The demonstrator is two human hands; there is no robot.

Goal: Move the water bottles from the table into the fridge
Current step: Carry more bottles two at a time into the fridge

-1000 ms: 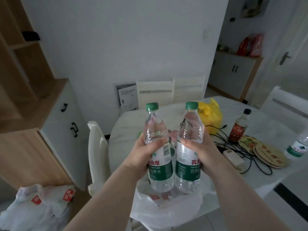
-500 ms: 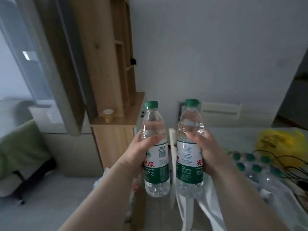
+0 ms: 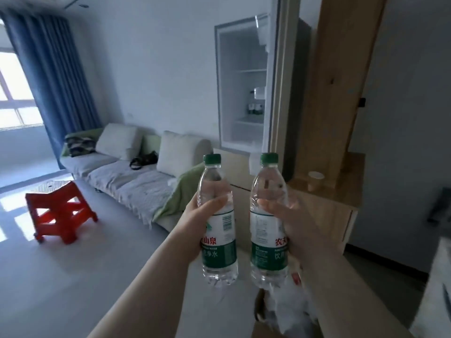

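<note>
A living room: 1 sofa [image 3: 127, 176] and 1 red stool [image 3: 58, 208] left, 1 open fridge [image 3: 244, 132] far right, perhaps 2 jars [image 3: 255, 109] inside. Near, left hand [image 3: 197, 225] grips left bottle [image 3: 219, 252], right hand [image 3: 295, 228] grips right bottle [image 3: 267, 254], upright.

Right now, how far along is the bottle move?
Done: fridge stands open. In hand: left hand grips the left bottle, right hand grips the right bottle, both upright, short of the fridge. Left: shelve both; table out of view, so remaining bottles unknown.
</note>
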